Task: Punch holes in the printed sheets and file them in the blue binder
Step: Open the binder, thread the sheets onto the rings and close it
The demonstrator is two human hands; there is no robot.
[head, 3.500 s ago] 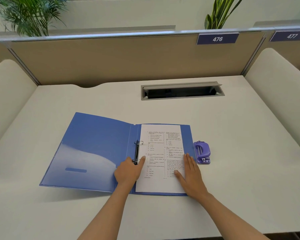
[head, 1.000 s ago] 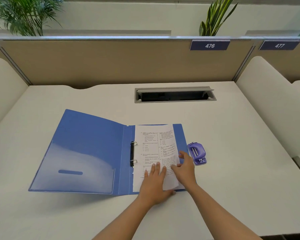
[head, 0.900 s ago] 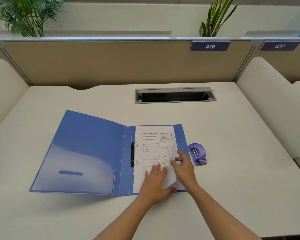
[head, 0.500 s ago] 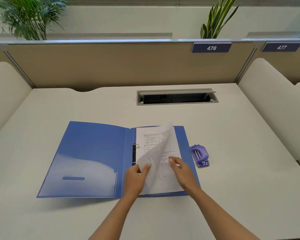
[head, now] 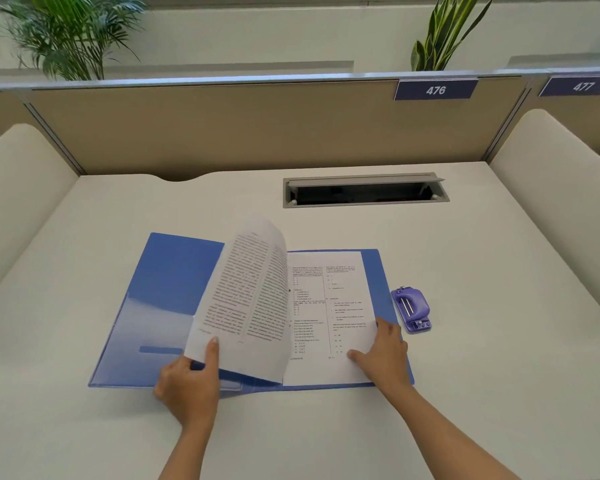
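The blue binder point(head: 167, 271) lies open on the white desk. Printed sheets point(head: 329, 306) rest flat on its right half. My left hand point(head: 191, 379) pinches the lower corner of the top printed sheet point(head: 246, 292), which curls up and over towards the left cover and hides the binder rings. My right hand point(head: 383, 351) lies flat with fingers spread on the lower right of the flat sheets. A purple hole punch point(head: 411, 309) stands on the desk just right of the binder, apart from my right hand.
A grey cable slot point(head: 364, 190) with its lid raised is set into the desk behind the binder. A beige partition point(head: 257, 126) with number plates 476 and 477 closes the back. Cream side screens stand left and right. Plants rise behind the partition.
My left hand has lifted the top sheet and swung it leftward over the binder's spine. My right hand has stayed on the flat sheets, sliding a little right.
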